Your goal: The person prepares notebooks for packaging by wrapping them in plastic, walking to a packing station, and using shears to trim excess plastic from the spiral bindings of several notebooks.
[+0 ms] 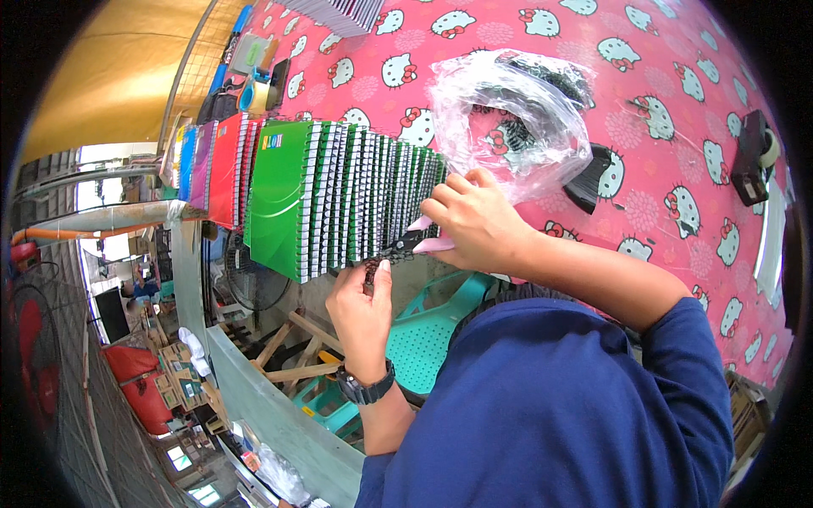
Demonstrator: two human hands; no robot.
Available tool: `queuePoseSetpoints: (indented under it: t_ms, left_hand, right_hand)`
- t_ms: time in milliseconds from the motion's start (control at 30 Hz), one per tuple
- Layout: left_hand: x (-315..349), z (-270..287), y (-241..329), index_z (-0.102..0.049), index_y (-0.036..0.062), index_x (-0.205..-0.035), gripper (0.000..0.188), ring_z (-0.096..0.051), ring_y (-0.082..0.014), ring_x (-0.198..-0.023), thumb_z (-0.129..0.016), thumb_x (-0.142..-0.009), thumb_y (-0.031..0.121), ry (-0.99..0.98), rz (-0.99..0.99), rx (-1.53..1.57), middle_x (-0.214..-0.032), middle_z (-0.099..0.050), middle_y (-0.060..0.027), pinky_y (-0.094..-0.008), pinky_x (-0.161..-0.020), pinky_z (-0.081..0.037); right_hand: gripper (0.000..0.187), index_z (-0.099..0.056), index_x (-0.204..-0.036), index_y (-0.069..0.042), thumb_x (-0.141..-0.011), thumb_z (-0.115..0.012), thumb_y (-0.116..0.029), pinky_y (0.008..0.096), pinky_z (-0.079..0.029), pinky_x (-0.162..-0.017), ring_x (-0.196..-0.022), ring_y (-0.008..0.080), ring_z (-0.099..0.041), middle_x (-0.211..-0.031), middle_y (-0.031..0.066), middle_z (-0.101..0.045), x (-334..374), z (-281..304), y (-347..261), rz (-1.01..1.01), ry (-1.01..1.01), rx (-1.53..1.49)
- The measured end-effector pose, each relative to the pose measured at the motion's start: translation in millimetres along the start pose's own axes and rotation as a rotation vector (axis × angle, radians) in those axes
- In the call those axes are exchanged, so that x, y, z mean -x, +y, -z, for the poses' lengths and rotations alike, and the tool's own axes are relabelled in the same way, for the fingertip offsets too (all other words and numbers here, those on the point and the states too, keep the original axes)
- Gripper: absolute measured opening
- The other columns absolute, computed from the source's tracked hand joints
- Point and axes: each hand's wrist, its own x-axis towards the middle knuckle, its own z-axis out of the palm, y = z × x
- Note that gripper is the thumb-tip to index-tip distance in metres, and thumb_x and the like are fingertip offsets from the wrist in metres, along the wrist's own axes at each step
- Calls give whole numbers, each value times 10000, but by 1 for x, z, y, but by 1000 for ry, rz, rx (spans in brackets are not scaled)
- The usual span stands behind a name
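Note:
My right hand (474,216) is closed on a pair of pliers with pink handles (434,245). Their dark jaws (406,243) point left, at the near edge of a row of green spiral notebooks (284,199). Just below the jaws, my left hand (360,303) pinches a dark binding coil (371,269) between thumb and fingers. The green notebooks stand packed side by side, wire spines toward the right. Whether the jaws grip the coil's end cannot be made out.
Red (227,169), purple (201,165) and blue notebooks (186,162) continue the row leftward. A clear plastic bag (550,161) with black coils lies on the pink patterned tablecloth (627,224). A tape dispenser (751,158) sits far right. Below the table is a green plastic stool (423,343).

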Motion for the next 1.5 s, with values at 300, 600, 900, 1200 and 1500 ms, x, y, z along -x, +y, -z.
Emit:
queuePoseSetpoints:
  t_ms: [300, 600, 900, 1200, 1500]
  left_hand:
    - [-4, -1, -5, -601, -34, -796, 241, -552, -335, -601, -598, -852, 200, -88, 5, -32, -719, -578, -185, -407, -555, -424]
    - [-6, 6, -13, -593, -28, -814, 273, -554, -374, -642, -581, -868, 240, -124, -73, -129, -732, -571, -210, -445, -576, -424]
    - [-5, 17, -15, -584, -33, -827, 249, -506, -238, -583, -579, -877, 211, -271, -12, 180, -685, -557, -147, -329, -555, -414]
    - [-2, -8, 32, -627, -16, -892, 179, -497, -119, -616, -592, -858, 156, -374, -83, 644, -715, -548, -63, -251, -568, -401]
    - [-74, -121, 74, -569, -32, -1112, 345, -566, -347, -1000, -624, -804, 114, 277, -439, 299, -1114, -578, -218, -377, -862, -445]
  right_hand:
    - [337, -565, -783, -74, -707, -686, -380, 366, -399, -742, -809, 228, -539, -767, 63, -543, -2, -3, -3, 51, -5, 14]
    - [370, -627, -750, -91, -703, -675, -454, 349, -419, -755, -795, 239, -611, -751, 87, -620, -16, 23, 10, -159, -464, -139]
    - [351, -606, -833, -105, -692, -690, -415, 380, -414, -686, -811, 230, -578, -783, 48, -570, -20, 8, -2, 15, -66, -135]
    - [313, -619, -883, -74, -682, -733, -284, 391, -445, -703, -793, 272, -588, -818, 84, -596, -4, 20, 8, -113, 143, -358]
    - [379, -586, -960, -9, -684, -758, -203, 323, -473, -706, -803, 214, -607, -849, 127, -622, 35, 92, 45, -662, 386, -387]
